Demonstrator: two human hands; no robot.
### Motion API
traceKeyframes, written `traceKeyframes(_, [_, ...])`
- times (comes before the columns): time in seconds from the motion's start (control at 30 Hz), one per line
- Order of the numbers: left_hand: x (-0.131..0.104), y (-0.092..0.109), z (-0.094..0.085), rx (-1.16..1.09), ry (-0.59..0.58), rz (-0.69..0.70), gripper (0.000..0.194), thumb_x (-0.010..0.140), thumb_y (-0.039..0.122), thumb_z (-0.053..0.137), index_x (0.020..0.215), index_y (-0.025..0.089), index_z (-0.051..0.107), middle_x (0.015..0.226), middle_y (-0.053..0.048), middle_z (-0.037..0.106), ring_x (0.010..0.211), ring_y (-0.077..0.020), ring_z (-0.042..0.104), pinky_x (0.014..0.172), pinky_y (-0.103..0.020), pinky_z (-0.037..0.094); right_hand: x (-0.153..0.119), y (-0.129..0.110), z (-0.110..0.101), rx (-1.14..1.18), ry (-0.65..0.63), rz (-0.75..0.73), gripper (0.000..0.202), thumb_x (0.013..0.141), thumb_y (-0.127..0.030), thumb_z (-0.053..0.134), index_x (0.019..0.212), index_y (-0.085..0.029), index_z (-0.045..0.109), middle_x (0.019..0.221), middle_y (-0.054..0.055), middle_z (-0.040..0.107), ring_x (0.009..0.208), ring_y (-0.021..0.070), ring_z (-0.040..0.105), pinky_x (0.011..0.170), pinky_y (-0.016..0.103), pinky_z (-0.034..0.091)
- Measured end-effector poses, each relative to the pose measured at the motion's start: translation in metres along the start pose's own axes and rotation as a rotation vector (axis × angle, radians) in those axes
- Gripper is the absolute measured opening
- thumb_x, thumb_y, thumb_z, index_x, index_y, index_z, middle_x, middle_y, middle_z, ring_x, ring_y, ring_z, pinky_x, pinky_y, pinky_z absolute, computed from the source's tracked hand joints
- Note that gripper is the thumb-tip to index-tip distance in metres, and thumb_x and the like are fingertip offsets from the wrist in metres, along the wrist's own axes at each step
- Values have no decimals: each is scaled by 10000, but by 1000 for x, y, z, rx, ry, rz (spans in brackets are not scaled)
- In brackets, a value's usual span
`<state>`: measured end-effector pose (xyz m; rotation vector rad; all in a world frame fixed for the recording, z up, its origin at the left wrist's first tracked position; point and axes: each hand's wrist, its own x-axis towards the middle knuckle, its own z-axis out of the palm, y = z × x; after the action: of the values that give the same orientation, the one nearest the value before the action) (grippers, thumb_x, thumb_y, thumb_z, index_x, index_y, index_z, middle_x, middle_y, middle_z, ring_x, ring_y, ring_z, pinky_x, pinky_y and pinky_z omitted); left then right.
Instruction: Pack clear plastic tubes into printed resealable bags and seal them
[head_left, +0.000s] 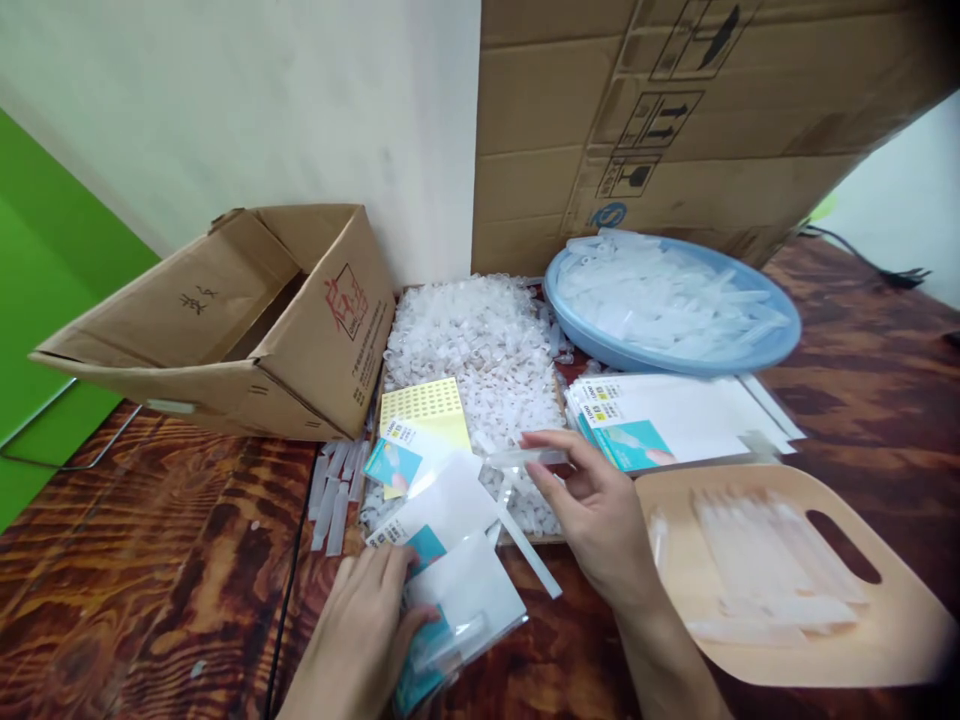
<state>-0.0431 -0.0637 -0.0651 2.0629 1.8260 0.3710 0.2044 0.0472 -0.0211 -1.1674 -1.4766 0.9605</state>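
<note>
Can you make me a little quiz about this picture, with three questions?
1. True or false: the blue basin holds clear plastic tubes.
2. What does the right hand pinch? A) a clear tube B) a yellow sheet C) a cable
3. Fill in: the left hand presses on a stack of ____.

Key: 1 true. 2 A. 3 packets.
</note>
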Motion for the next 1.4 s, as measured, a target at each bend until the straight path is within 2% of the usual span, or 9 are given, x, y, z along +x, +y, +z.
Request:
traceKeyframes(0.13, [2,10,1,-45,-34,-76,71,909,253,634,953,204,662,912,-76,690,876,-270,618,813,-386,437,-4,2,5,229,65,54,296,886,-272,722,1127,-243,553,1039,69,729,917,224,702,782,357,575])
traceKeyframes(0.33, [2,9,-36,-504,-177,-48,228,995,383,490,918,230,641,938,-54,664,903,-226,603,800,-286,476,-8,1,7,19,259,-90,302,843,-252,778,1088,-220,605,851,23,708,735,174,680,663,293,552])
traceKeyframes(0.5, [5,9,-45,-780,-147,-247,325,964,501,525,905,200,632,829,-22,593,787,-184,554,680,-227,459,-7,-5,8,304,336,-48,235,860,-261,771,1003,-217,591,818,16,735,596,149,674,555,266,552])
traceKeyframes(0.77, [16,45,-54,-1145,-186,-257,385,938,556,559,906,173,557,754,25,471,669,-116,422,595,-201,352,-24,-26,12,362,41,8,125,875,-324,752,853,-229,673,888,31,757,806,198,726,736,295,575])
traceKeyframes(0.97, [-2,66,-74,-1155,-192,-113,387,954,526,555,903,144,589,806,-3,534,725,-124,466,630,-208,361,-48,-40,-10,288,-347,-129,538,1001,-614,369,1024,-287,795,1378,80,606,1222,314,587,961,422,514])
traceKeyframes(1.13, [-8,64,-79,-1107,-121,-141,389,954,511,557,911,138,659,791,-18,611,712,-140,539,615,-213,408,-42,-49,-16,263,-498,-37,610,987,-667,325,1010,-292,806,1428,71,568,1239,319,566,1036,468,464])
traceKeyframes(1.2, [-7,60,-80,-1038,-33,-172,383,967,489,541,989,145,707,846,-47,683,780,-184,622,660,-239,471,-35,-51,-13,262,-367,32,535,988,-627,399,1020,-271,797,1296,97,657,1162,303,612,1009,457,485])
traceKeyframes(1.3, [-1,56,-78,-771,300,-153,325,993,380,528,1175,189,717,1044,-79,747,995,-240,687,827,-289,526,-26,-52,-3,298,-84,139,455,990,-567,464,1094,-232,753,1056,104,732,940,260,680,885,414,546])
traceKeyframes(1.4, [13,58,-72,-333,614,108,336,981,200,541,1288,240,671,1118,-72,749,1021,-229,692,891,-317,501,-22,-56,13,319,-45,188,437,984,-543,500,1178,-208,702,1048,102,727,881,241,692,806,358,564])
